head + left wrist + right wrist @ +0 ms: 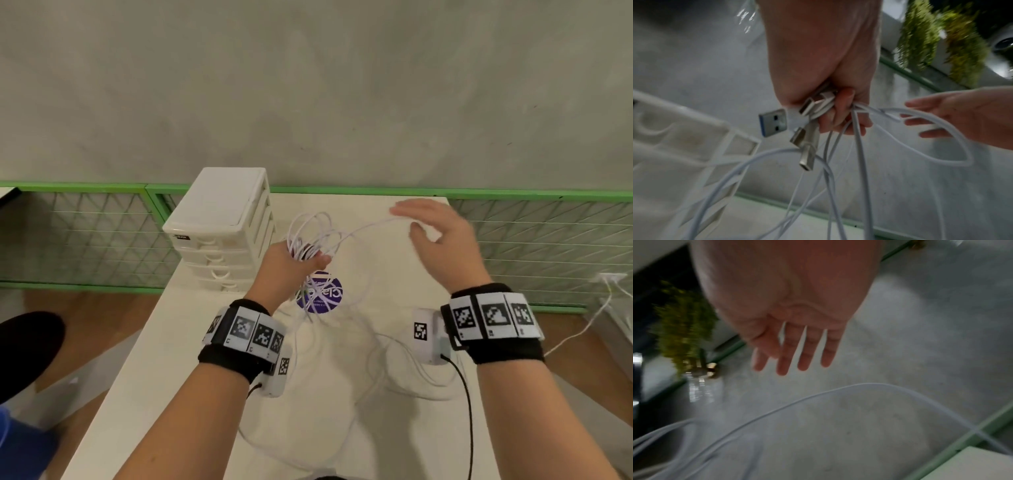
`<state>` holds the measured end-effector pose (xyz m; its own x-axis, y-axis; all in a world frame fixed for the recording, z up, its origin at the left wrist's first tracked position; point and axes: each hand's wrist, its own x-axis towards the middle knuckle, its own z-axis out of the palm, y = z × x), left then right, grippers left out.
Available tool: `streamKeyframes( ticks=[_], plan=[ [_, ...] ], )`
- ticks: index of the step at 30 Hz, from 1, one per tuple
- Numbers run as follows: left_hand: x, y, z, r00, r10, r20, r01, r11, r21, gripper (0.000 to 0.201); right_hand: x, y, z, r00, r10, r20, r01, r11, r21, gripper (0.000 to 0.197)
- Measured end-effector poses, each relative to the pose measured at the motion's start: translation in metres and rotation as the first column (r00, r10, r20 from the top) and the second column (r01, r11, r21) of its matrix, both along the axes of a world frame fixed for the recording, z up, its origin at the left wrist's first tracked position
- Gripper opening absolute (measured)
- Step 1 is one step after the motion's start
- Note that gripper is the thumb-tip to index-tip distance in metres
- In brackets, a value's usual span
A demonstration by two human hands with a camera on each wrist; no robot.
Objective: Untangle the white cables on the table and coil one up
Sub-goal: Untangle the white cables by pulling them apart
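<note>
My left hand (301, 262) is raised over the table and grips a bundle of white cables (310, 233). Loops stand above the fist and more strands hang below it. In the left wrist view several USB plugs (774, 122) stick out of the fist (838, 105). One strand (370, 226) runs right from the bundle to just under my right hand (411, 219). That hand hovers with straight, spread fingers (801, 360), and a cable loop (838, 392) passes below them, unheld. More white cable (394, 383) lies loose on the table (191, 359).
A white drawer unit (219, 219) stands at the table's far left corner, close to my left hand. A round purple sticker (325, 298) lies under the hanging strands. A green mesh fence (85, 233) runs behind the table. Another white cable (582, 329) trails on the floor at right.
</note>
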<state>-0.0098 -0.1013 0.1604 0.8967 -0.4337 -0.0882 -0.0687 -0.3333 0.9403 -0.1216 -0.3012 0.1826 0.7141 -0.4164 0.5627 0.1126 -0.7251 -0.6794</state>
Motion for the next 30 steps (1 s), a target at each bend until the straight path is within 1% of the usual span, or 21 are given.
streamKeyframes(
  ticks=[1, 2, 3, 5, 8, 10, 12, 14, 16, 19, 20, 21, 22, 24, 25, 26, 27, 28, 29, 30],
  plan=[
    [-0.003, -0.003, 0.007, 1.000, -0.015, 0.015, 0.015, 1.000, -0.008, 0.013, 0.005, 0.010, 0.000, 0.996, 0.091, -0.023, -0.092, 0.993, -0.075, 0.030],
    [-0.005, -0.007, 0.012, 0.999, -0.036, 0.034, 0.037, 0.999, -0.008, 0.013, 0.010, 0.019, 0.000, 0.988, 0.139, -0.070, -0.148, 0.978, -0.149, 0.026],
    [-0.007, -0.009, 0.017, 0.997, -0.056, 0.051, 0.057, 0.998, -0.010, 0.013, 0.014, 0.026, -0.002, 0.982, 0.149, -0.116, -0.170, 0.964, -0.206, 0.023],
    [-0.011, -0.011, 0.022, 0.994, -0.083, 0.075, 0.085, 0.996, -0.023, 0.015, 0.018, 0.033, -0.005, 0.983, 0.123, -0.138, -0.156, 0.952, -0.263, 0.024],
    [-0.014, -0.010, 0.019, 0.993, -0.103, 0.051, 0.103, 0.995, 0.003, 0.020, 0.020, 0.032, -0.004, 0.994, 0.059, -0.089, -0.084, 0.949, -0.305, 0.018],
    [-0.017, -0.010, 0.011, 0.991, -0.127, 0.034, 0.126, 0.992, 0.021, 0.018, 0.021, 0.031, 0.000, 0.998, 0.035, -0.060, -0.050, 0.963, -0.264, 0.010],
    [-0.019, -0.009, 0.000, 0.989, -0.147, 0.012, 0.146, 0.988, 0.056, 0.019, 0.021, 0.028, 0.009, 1.000, 0.005, 0.019, -0.002, 0.988, -0.154, 0.008],
    [-0.020, -0.006, -0.016, 0.987, -0.159, -0.020, 0.160, 0.982, 0.103, 0.021, 0.021, 0.020, 0.018, 0.994, -0.070, 0.087, 0.074, 0.997, -0.037, 0.008],
    [-0.018, 0.001, -0.036, 0.989, -0.144, -0.030, 0.147, 0.974, 0.170, 0.020, 0.019, 0.007, 0.026, 0.973, -0.180, 0.146, 0.174, 0.983, 0.055, 0.008],
    [-0.014, 0.016, -0.059, 0.994, -0.094, -0.059, 0.105, 0.968, 0.226, 0.018, 0.013, -0.016, 0.031, 0.911, -0.350, 0.218, 0.322, 0.934, 0.155, 0.010],
    [-0.012, 0.020, -0.064, 0.995, -0.067, -0.073, 0.083, 0.966, 0.244, 0.019, 0.010, -0.022, 0.029, 0.896, -0.393, 0.205, 0.364, 0.916, 0.168, 0.011],
    [-0.010, 0.023, -0.064, 0.995, -0.036, -0.091, 0.059, 0.964, 0.258, 0.019, 0.007, -0.029, 0.026, 0.888, -0.430, 0.160, 0.405, 0.899, 0.169, 0.012],
    [-0.007, 0.026, -0.064, 0.995, -0.001, -0.103, 0.028, 0.964, 0.264, 0.020, 0.004, -0.035, 0.021, 0.884, -0.463, 0.066, 0.450, 0.880, 0.153, 0.013],
    [-0.002, 0.027, -0.058, 0.994, 0.050, -0.096, -0.025, 0.970, 0.243, 0.022, 0.001, -0.042, 0.004, 0.846, -0.498, -0.190, 0.518, 0.852, 0.074, 0.020],
    [-0.001, 0.026, -0.053, 0.995, 0.054, -0.079, -0.036, 0.977, 0.212, 0.021, 0.001, -0.040, -0.003, 0.838, -0.470, -0.276, 0.500, 0.865, 0.044, 0.027],
    [-0.001, 0.024, -0.047, 0.997, 0.047, -0.053, -0.037, 0.983, 0.177, 0.019, 0.002, -0.033, -0.007, 0.863, -0.403, -0.304, 0.433, 0.901, 0.035, 0.034],
    [-0.002, 0.020, -0.040, 0.999, 0.029, -0.031, -0.024, 0.988, 0.153, 0.016, 0.005, -0.024, -0.008, 0.910, -0.295, -0.291, 0.316, 0.948, 0.028, 0.040],
    [-0.003, 0.016, -0.033, 1.000, 0.010, -0.008, -0.009, 0.990, 0.141, 0.015, 0.008, -0.012, -0.007, 0.948, -0.155, -0.277, 0.163, 0.987, 0.003, 0.042],
    [-0.005, 0.011, -0.027, 1.000, -0.007, 0.010, 0.005, 0.990, 0.139, 0.015, 0.012, -0.001, -0.007, 0.954, -0.011, -0.300, 0.003, 1.000, -0.029, 0.044],
    [-0.006, 0.006, -0.021, 0.999, -0.017, 0.027, 0.013, 0.990, 0.137, 0.016, 0.016, 0.010, -0.008, 0.928, 0.107, -0.356, -0.131, 0.990, -0.043, 0.043]
  ],
)
